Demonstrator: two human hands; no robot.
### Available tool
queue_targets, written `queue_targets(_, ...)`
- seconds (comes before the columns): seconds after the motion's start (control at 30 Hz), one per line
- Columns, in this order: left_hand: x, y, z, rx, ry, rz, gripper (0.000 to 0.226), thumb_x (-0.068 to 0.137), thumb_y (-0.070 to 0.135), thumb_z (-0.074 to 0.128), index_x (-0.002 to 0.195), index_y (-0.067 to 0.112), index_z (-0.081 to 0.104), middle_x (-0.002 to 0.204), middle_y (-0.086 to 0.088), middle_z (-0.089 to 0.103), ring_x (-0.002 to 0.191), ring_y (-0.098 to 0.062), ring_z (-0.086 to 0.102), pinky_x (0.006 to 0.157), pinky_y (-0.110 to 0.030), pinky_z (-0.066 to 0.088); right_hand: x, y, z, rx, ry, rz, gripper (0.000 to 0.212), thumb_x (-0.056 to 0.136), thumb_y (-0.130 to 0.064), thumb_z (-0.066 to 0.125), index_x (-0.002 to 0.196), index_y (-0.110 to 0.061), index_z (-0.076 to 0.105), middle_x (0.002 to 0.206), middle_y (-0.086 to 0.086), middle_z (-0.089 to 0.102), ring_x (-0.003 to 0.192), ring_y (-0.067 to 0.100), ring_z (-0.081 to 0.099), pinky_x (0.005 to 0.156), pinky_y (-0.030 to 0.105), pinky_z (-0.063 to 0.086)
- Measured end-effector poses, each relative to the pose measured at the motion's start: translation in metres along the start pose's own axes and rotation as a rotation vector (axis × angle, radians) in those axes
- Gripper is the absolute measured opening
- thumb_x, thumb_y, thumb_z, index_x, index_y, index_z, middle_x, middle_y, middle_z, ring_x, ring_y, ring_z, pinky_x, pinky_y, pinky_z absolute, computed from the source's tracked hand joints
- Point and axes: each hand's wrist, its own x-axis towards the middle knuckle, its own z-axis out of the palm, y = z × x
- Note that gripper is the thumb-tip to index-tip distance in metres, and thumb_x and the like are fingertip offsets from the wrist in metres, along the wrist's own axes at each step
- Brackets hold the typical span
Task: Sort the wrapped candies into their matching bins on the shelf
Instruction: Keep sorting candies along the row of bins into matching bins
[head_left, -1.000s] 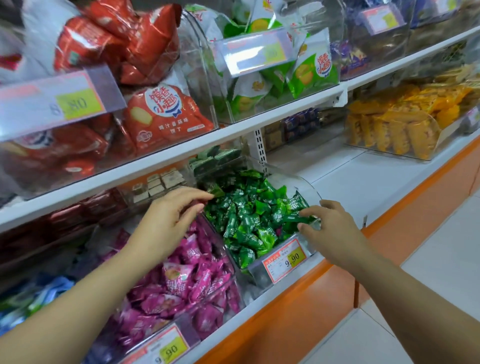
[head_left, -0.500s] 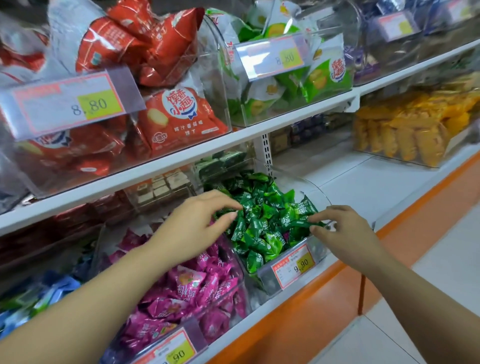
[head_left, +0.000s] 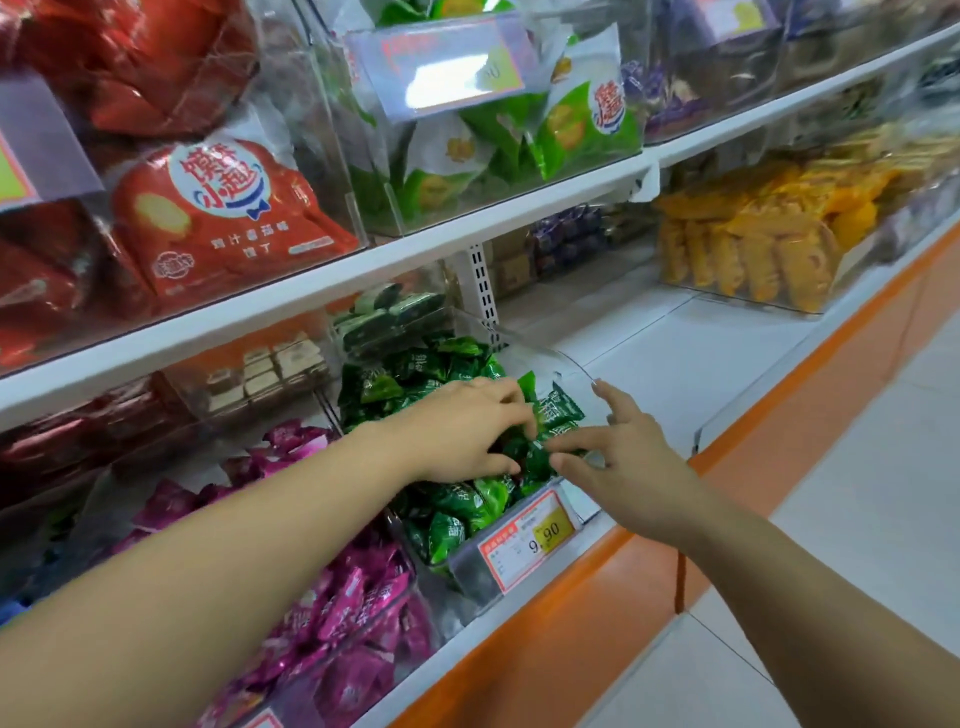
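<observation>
The left hand (head_left: 467, 431) is now working well inside the clear bin (head_left: 571, 364) of green candies (head_left: 415, 379). A second ago it was hovering at the boundary between that bin and the pink candies (head_left: 358, 597) to the left. Its fingers (head_left: 511, 402) are curling down into the middle of the green pile. Whether they are gripping a candy cannot be told, as the fingertips are lying hidden among the wrappers.

The right hand (head_left: 628, 473) has been moving in from the right rim of the bin and is now meeting the left hand over the near right part of the pile. Its index finger (head_left: 608, 400) is pointing up and straight. Its thumb and another finger are reaching close together into the wrappers; a pinch is probable but not confirmable.

The green candies are lying in their bin on the lower shelf (head_left: 675, 358), behind the price tag (head_left: 530, 535). The pink candies are lying in the adjacent bin on the left, nearer the camera.

Judgement: both hands are converging on the green pile, so a transfer into the green bin is being completed, or stray pieces are being searched for there.
</observation>
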Motion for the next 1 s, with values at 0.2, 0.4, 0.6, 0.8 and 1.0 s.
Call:
queue_targets(0.2,-0.010,-0.006,-0.004,0.120,-0.073,-0.033,0.031,0.091,0.040,0.055,0.122,0.036,0.055,0.104,0.010,0.029,0.112,-0.014,0.043,0.104,-0.032,0.025,-0.001,0.005,0.001,0.004,-0.058,0.051,0.040,0.094,-0.050,0.044,0.130,-0.035,0.053,0.158,0.000,0.005,0.145,0.024,0.008,0.110,0.045,0.024)
queue_targets(0.4,-0.023,-0.016,-0.015,0.170,-0.124,-0.064,0.031,0.092,0.034,0.053,0.122,0.036,0.058,0.101,0.009,0.028,0.107,-0.015,0.044,0.101,-0.028,0.028,-0.004,0.007,0.000,0.042,-0.077,0.070,0.049,0.092,-0.051,0.046,0.137,-0.030,0.046,0.153,0.005,0.020,0.139,0.025,0.026,0.107,0.043,0.030)
queue_targets(0.6,-0.024,-0.018,-0.027,0.121,-0.231,-0.213,0.035,0.098,0.047,0.039,0.118,0.032,0.064,0.109,0.007,0.042,0.111,-0.017,0.040,0.098,-0.034,0.028,-0.002,0.007,-0.001,0.048,-0.086,0.068,0.051,0.090,-0.051,0.050,0.135,-0.028,0.048,0.145,0.007,0.031,0.133,0.026,0.033,0.107,0.043,0.034)
queue_targets(0.8,0.000,0.013,-0.009,-0.063,-0.132,-0.174,0.033,0.092,0.050,0.050,0.115,0.032,0.065,0.107,0.010,0.066,0.104,-0.016,0.057,0.101,-0.038,0.034,0.000,0.008,0.000,0.060,-0.064,0.067,0.050,0.088,-0.053,0.052,0.132,-0.030,0.052,0.138,0.005,0.038,0.126,0.024,0.041,0.102,0.039,0.037)
queue_targets(1.0,0.004,0.010,-0.003,-0.101,-0.351,-0.272,0.059,0.086,0.048,0.061,0.139,0.036,0.040,0.130,0.006,0.055,0.126,-0.022,0.046,0.113,-0.045,0.019,0.001,0.008,0.000,0.059,-0.062,0.064,0.049,0.089,-0.051,0.052,0.132,-0.030,0.051,0.136,0.004,0.038,0.123,0.022,0.043,0.097,0.033,0.036)
